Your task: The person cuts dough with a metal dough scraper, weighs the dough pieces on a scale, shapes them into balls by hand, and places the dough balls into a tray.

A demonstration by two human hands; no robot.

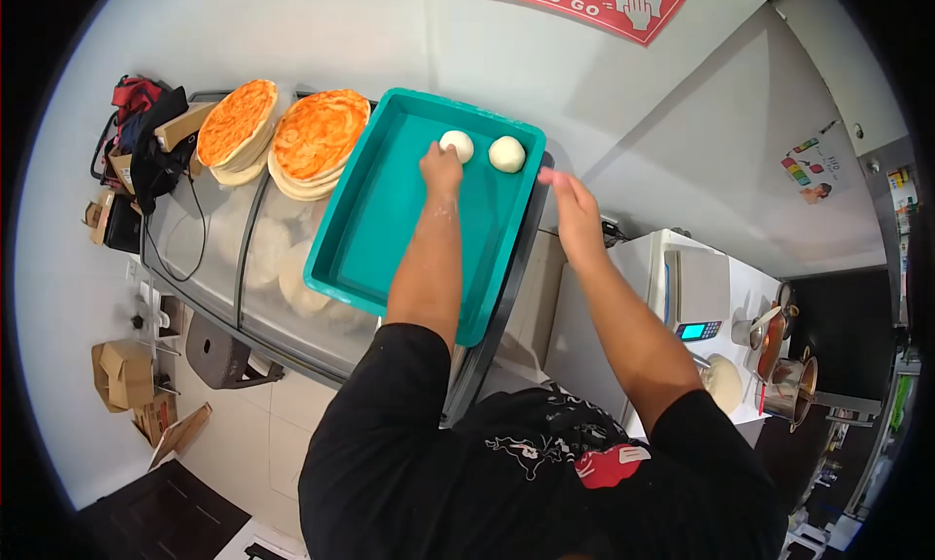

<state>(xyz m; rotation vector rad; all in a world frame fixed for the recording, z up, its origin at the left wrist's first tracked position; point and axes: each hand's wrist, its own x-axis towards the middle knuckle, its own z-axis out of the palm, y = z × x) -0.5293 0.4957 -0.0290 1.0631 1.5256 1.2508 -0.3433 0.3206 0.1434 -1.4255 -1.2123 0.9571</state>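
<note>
Inside the teal tray (385, 239), near its far edge, my left hand (442, 168) has its fingers against a white dough ball (456, 146). A second dough ball (506, 154) rests to the right of it in the tray's far right corner. My right hand (575, 205) is raised just outside the tray's right rim, close to the second ball and not touching it. Its thumb and fingers point toward the rim, and nothing shows in it.
Stacked flatbreads with orange sauce, one pile (237, 127) and another (319, 139), stand left of the tray on a glass-topped counter (200, 239). A scale (698, 292), a bowl of dough (723, 383) and pots (787, 390) are on the white surface at right.
</note>
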